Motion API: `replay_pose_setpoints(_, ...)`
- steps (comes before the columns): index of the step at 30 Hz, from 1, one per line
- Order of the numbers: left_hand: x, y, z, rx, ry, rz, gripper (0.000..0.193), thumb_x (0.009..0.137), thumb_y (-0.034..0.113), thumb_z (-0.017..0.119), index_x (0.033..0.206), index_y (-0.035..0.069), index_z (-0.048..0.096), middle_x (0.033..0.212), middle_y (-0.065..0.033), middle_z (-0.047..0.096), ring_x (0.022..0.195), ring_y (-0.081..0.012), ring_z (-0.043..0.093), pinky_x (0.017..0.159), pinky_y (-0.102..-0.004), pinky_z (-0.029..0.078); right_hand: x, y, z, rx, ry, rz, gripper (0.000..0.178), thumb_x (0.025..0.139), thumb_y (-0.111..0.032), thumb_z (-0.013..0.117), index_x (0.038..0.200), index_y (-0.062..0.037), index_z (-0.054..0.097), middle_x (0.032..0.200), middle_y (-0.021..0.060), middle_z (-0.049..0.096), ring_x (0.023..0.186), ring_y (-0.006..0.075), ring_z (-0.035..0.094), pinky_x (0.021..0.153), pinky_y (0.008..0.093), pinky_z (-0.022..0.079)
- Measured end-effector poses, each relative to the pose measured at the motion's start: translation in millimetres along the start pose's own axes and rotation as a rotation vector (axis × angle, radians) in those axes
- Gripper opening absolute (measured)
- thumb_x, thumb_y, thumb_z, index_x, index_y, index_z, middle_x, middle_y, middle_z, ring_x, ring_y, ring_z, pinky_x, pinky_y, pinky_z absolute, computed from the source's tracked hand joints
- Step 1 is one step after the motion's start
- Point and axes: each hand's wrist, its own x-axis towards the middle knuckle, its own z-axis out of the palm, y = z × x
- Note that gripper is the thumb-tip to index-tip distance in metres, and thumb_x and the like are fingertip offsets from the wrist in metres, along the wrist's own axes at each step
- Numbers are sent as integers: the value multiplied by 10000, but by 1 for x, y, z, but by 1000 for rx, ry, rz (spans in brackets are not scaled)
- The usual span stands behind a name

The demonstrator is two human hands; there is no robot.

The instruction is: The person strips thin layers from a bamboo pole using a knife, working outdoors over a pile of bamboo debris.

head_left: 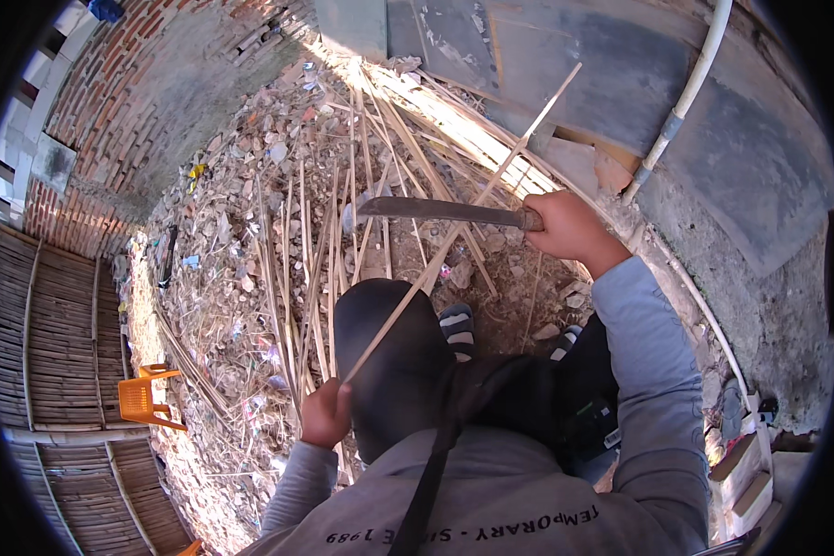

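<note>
My right hand (570,227) is closed round the handle of a machete (445,209), whose long dark blade points left. In my left hand (326,414) I grip the near end of a long, thin bamboo strip (392,326). The strip slants up and away to the right, and the blade crosses over it near the middle; whether they touch I cannot tell. Several more bamboo strips (332,246) lie lengthwise on the ground beyond and beside my left hand.
Rubble and litter (236,232) cover the ground. A brick wall (111,120) rises at the far left, above woven bamboo panels (60,324) and an orange plastic chair (139,398). To the right stand a grey wall (760,324) and a white pipe (690,97).
</note>
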Motion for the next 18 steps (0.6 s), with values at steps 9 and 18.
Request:
replay_pose_setpoints(9, 0, 5, -6, 3, -9, 2, 381, 1043, 329, 490, 795, 41, 522, 652, -253, 573, 652, -501, 596, 549, -561, 426, -2, -53, -4, -108, -257, -62, 314, 744, -259, 745, 988, -76, 672, 833, 165, 689, 842, 396, 675, 749, 516, 529)
replay_pose_setpoints(18, 1, 9, -4, 46, 4, 19, 389, 1046, 331, 489, 787, 41, 509, 638, -254, 555, 628, -501, 581, 537, -557, 418, -7, -23, 1, 54, -206, 48, 279, 756, -259, 742, 947, -63, 689, 805, 185, 682, 820, 397, 673, 726, 497, 523)
